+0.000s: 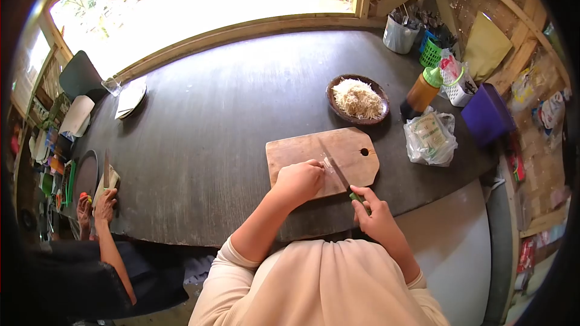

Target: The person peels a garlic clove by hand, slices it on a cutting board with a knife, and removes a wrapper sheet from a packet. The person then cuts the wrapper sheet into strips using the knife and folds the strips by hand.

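Note:
A wooden cutting board lies on the dark table in front of me. My left hand is closed on the board, its fingers curled down over something I cannot make out. Pale shreds lie right beside those fingertips. My right hand grips the green handle of a knife, whose blade slants across the board just right of my left hand. Beyond the board sits a brown bowl heaped with pale shredded food.
To the right stand a sauce bottle, a plastic-wrapped package, a purple container and utensil holders. At the left, another person's hand holds a knife near a round tray. A plate lies farther back.

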`<state>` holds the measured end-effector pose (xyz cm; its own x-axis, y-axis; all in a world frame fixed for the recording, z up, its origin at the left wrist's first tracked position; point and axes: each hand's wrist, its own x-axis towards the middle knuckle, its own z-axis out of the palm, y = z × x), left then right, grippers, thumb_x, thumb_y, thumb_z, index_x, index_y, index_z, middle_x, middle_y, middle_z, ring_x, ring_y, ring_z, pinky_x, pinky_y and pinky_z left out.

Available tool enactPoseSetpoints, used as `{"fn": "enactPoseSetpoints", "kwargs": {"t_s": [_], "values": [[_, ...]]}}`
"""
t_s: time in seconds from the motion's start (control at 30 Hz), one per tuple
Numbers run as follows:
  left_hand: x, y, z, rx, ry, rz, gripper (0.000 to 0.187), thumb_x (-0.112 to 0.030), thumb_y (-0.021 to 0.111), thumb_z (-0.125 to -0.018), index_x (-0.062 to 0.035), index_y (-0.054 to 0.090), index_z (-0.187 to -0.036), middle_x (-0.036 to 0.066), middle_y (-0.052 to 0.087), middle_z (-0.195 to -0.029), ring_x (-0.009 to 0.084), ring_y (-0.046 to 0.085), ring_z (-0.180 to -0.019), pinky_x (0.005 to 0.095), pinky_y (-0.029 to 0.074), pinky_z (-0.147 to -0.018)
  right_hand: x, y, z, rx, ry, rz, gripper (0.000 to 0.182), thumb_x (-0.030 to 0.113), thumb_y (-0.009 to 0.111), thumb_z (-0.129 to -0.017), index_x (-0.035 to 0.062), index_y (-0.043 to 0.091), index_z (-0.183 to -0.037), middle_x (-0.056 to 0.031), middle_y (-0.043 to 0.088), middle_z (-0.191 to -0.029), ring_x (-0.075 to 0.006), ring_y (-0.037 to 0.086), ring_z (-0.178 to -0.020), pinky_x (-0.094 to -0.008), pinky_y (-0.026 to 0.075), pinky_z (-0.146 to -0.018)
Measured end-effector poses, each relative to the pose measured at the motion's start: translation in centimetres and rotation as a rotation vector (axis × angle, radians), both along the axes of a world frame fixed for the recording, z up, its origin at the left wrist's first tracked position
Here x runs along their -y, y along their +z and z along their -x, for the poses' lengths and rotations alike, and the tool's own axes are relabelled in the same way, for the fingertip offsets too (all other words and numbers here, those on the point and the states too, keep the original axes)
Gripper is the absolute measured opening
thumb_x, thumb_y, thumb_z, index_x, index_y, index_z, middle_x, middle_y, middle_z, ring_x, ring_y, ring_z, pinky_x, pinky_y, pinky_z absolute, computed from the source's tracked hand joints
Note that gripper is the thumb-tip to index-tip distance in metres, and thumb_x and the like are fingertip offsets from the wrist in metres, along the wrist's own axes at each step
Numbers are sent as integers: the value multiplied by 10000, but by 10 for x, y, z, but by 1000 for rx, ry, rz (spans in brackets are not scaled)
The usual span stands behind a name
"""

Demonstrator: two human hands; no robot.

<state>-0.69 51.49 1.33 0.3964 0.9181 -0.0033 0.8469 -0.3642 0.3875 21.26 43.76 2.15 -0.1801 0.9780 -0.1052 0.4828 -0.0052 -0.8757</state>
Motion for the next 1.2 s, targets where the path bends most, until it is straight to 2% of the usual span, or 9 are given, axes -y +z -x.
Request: {"fn": "enactPoseSetpoints", "kwargs": {"t_s": [0.03,0.13,0.27,0.4,0.47,0.57,0.8,0.9,1.2], "values": [[-1,0,3,45,-31,-1,215,-223,557,-901,-115,730,-970,-6,656,-1194,223,662,-982,365,540,-805,-1,3,-1,-8,-34,33,333,116,568,-944,72,538,-1272,-153,657,-683,-226,679,-600,-337,519,-582],[-5,-5,8,107,-83,-17,219,-220,567,-897,-108,721,-1006,14,654,-1184,233,654,-999,373,527,-832,-9,18,-3,-9,-64,91,335,143,569,-954,89,539,-1283,-96,605,-589,-139,611,-514,-313,491,-527],[-7,-10,1,72,-42,-91,251,-208,581,-888,-110,689,-1092,52,637,-1137,271,637,-997,384,517,-849,-27,-1,-20,-55,-3,133,353,178,519,-985,106,491,-1329,-59,622,-663,-91,531,-460,-249,422,-452],[-15,-22,-2,103,20,-100,282,-216,598,-873,-120,676,-1126,58,618,-1093,283,611,-1029,398,513,-850,-33,-5,-26,-148,12,218,353,181,501,-1000,96,479,-1342,-95,632,-682,-103,528,-459,-247,439,-461],[-17,-30,-5,147,102,-287,282,-238,617,-857,-134,686,-1110,47,615,-1074,275,589,-1043,399,515,-825,-36,-5,-31,-184,27,243,355,181,499,-1003,96,478,-1347,-101,632,-685,-104,525,-458,-247,442,-461],[-21,-30,-8,40,113,-262,287,-259,627,-852,-152,690,-1110,31,608,-1077,264,572,-1046,389,511,-802,-41,-9,-41,-226,49,278,364,183,499,-1007,101,479,-1361,-104,633,-692,-105,522,-458,-248,446,-459],[-22,-40,-10,122,53,-298,261,-272,620,-852,-168,704,-1076,20,608,-1063,260,570,-1017,399,490,-812,-51,-17,-51,-150,56,258,395,201,514,-1004,115,493,-1388,-57,605,-685,-83,505,-472,-236,435,-466],[-22,-35,-8,62,136,-279,236,-270,619,-854,-168,713,-1045,16,610,-1050,262,567,-1014,408,484,-818,-52,-13,-56,-141,70,283,393,216,518,-1004,128,501,-1387,-41,594,-675,-73,490,-472,-228,418,-460],[-24,-38,-1,113,38,-252,189,-238,614,-860,-193,711,-1015,10,590,-1074,263,546,-1036,419,476,-816,-56,-9,-62,-129,142,317,372,209,535,-994,112,551,-1353,-43,601,-665,-61,468,-459,-218,382,-438]]}}
